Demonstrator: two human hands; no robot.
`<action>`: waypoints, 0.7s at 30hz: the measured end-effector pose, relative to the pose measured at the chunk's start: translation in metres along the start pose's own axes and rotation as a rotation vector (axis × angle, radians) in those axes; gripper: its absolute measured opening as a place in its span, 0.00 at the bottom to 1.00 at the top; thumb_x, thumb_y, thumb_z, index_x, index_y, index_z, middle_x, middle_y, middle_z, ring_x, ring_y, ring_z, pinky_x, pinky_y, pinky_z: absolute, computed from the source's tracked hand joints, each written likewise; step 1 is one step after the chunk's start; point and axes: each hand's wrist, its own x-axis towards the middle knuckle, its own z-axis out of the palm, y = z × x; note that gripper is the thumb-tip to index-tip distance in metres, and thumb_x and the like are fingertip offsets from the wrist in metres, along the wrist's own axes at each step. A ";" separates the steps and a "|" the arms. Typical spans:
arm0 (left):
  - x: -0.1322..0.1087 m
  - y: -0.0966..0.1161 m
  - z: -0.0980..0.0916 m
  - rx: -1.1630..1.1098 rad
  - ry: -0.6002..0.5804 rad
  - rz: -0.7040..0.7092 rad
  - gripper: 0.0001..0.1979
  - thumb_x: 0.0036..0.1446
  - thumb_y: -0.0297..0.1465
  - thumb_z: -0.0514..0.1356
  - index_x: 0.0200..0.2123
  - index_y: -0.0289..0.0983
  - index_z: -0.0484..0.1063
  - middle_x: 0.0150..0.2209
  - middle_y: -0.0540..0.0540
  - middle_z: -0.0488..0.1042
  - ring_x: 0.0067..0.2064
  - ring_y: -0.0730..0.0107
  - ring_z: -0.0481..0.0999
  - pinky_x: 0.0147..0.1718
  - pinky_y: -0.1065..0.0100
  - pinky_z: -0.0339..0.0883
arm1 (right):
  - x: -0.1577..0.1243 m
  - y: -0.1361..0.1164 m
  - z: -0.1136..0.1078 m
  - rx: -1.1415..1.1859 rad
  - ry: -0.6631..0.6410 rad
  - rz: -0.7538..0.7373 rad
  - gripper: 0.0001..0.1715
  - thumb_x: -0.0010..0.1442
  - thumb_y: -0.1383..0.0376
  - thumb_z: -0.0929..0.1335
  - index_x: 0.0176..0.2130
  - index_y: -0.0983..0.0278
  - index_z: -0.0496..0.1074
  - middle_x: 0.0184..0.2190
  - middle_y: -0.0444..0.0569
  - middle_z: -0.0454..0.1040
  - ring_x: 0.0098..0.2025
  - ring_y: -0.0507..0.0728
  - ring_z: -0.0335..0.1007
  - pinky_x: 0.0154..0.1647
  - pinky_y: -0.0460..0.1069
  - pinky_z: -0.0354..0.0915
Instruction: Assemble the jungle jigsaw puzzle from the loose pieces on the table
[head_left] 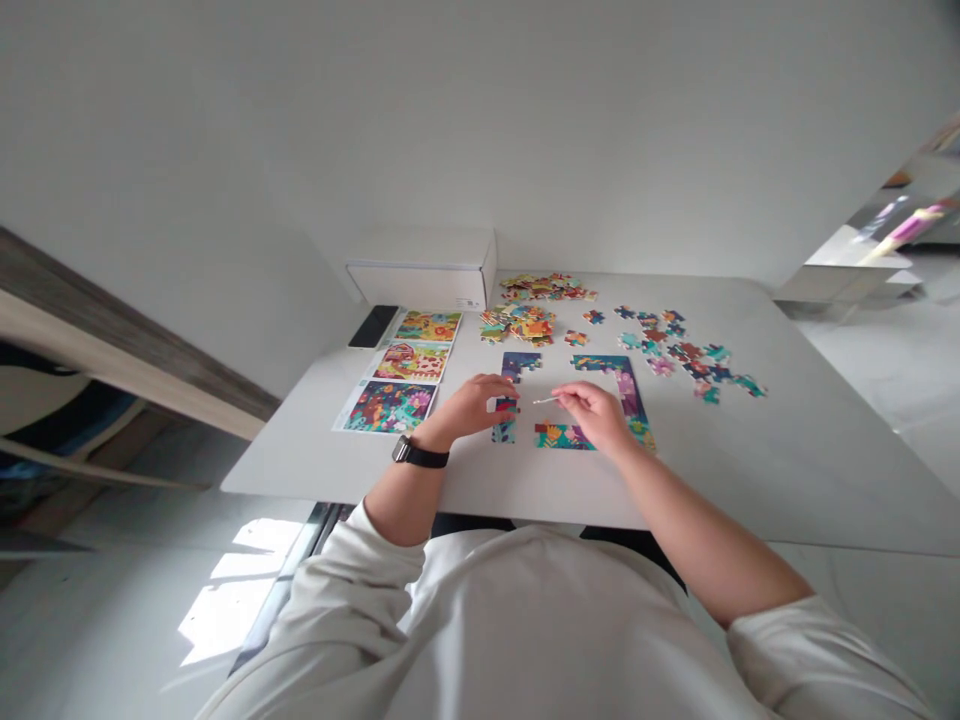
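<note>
My left hand, with a dark watch on its wrist, rests on the white table and its fingers pinch a small red and blue puzzle piece against the left strip of a partly joined puzzle frame. My right hand hovers over the frame's bottom edge, fingers closed on a thin white stick-like thing that points left. The frame is an open rectangle of purple, teal and floral pieces.
Loose puzzle pieces lie in a pile behind the frame and scattered to the right. Three picture cards line the left side, beside a dark phone. A white box stands at the wall.
</note>
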 end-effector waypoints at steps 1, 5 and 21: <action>-0.001 0.000 0.000 0.006 -0.033 0.004 0.15 0.63 0.38 0.70 0.53 0.44 0.84 0.58 0.42 0.82 0.60 0.54 0.80 0.66 0.52 0.69 | -0.004 0.000 0.004 -0.101 -0.045 -0.089 0.18 0.72 0.47 0.72 0.43 0.56 0.85 0.44 0.52 0.86 0.47 0.60 0.84 0.54 0.57 0.79; 0.001 -0.002 0.002 0.043 -0.117 0.001 0.15 0.61 0.36 0.71 0.51 0.44 0.85 0.57 0.43 0.83 0.59 0.53 0.81 0.67 0.52 0.67 | -0.016 -0.002 0.018 -0.344 -0.239 -0.360 0.12 0.76 0.62 0.69 0.47 0.56 0.85 0.49 0.51 0.86 0.51 0.59 0.83 0.57 0.55 0.77; 0.000 -0.007 0.006 0.031 -0.107 0.020 0.13 0.62 0.35 0.72 0.49 0.43 0.86 0.55 0.43 0.84 0.57 0.56 0.82 0.65 0.55 0.69 | -0.018 -0.003 0.026 -0.451 -0.294 -0.511 0.11 0.74 0.64 0.72 0.48 0.54 0.87 0.46 0.49 0.87 0.46 0.59 0.80 0.52 0.56 0.75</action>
